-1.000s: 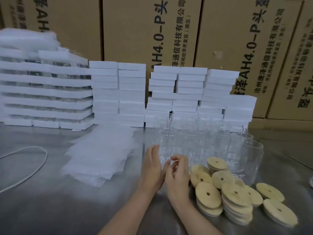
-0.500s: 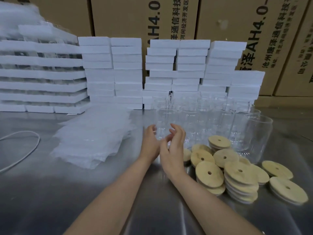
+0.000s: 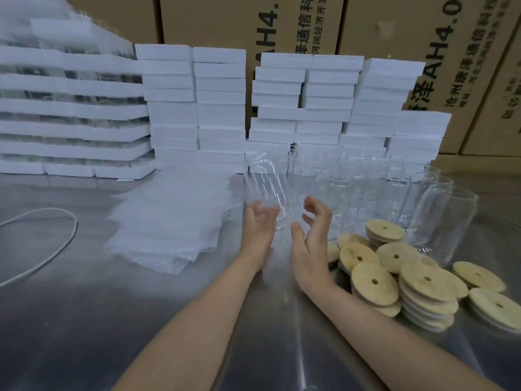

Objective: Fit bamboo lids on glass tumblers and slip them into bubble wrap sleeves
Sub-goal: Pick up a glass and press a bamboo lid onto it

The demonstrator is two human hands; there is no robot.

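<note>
A clear glass tumbler (image 3: 267, 184) is tilted above the metal table (image 3: 84, 320), blurred by motion. My left hand (image 3: 258, 230) grips its lower end with curled fingers. My right hand (image 3: 311, 241) is just to the right of the glass, fingers loosely spread, holding nothing. Several more tumblers (image 3: 372, 187) stand behind and to the right of my hands. Round bamboo lids (image 3: 394, 277) with centre holes lie in loose stacks at the right. A stack of bubble wrap sleeves (image 3: 169, 221) lies flat to the left of my hands.
White foam trays (image 3: 220, 108) are stacked in columns along the back, with taller stacks (image 3: 70, 108) at the far left. Printed cardboard cartons (image 3: 380, 29) form a wall behind them. A white cable (image 3: 60, 241) loops on the table at the left.
My hands, pressed together low a second ago, have risen and parted. A tumbler is now lifted and tilted in my left hand. The camera has tipped downward.
</note>
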